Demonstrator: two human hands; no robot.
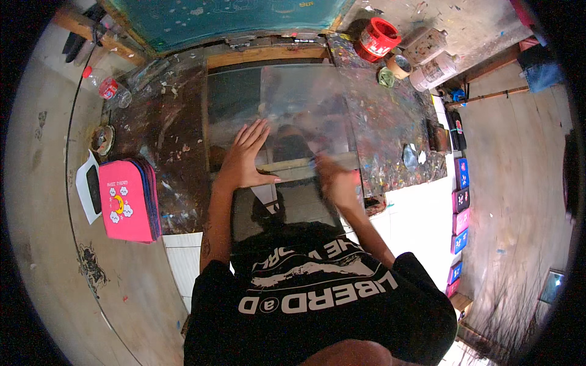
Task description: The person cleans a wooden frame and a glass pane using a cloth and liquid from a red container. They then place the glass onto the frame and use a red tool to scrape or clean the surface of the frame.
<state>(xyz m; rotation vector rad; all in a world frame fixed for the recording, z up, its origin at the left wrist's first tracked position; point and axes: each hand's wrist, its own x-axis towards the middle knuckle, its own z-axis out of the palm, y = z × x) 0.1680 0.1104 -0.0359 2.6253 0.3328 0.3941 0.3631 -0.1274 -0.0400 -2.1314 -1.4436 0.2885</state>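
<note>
A glass pane (302,105) lies over an opening in the paint-spattered table. My left hand (245,155) rests on it, palm down, fingers spread and holding nothing. To its right, my right hand (336,180) is curled at the near part of the pane, blurred; whether something small is between its fingers cannot be told. A pale wooden bar (293,168) runs crosswise between the hands, seemingly beneath the glass. Beyond the pane stands a teal printing screen (229,20) in a wooden frame.
Left on the table lie a stack of pink and dark printed fabric pieces (128,201) and a plastic bottle (110,89). At the back right stand a red tub (377,39), a tape roll (399,66) and stained bottles (435,71). Folded printed items (461,199) line the right wall.
</note>
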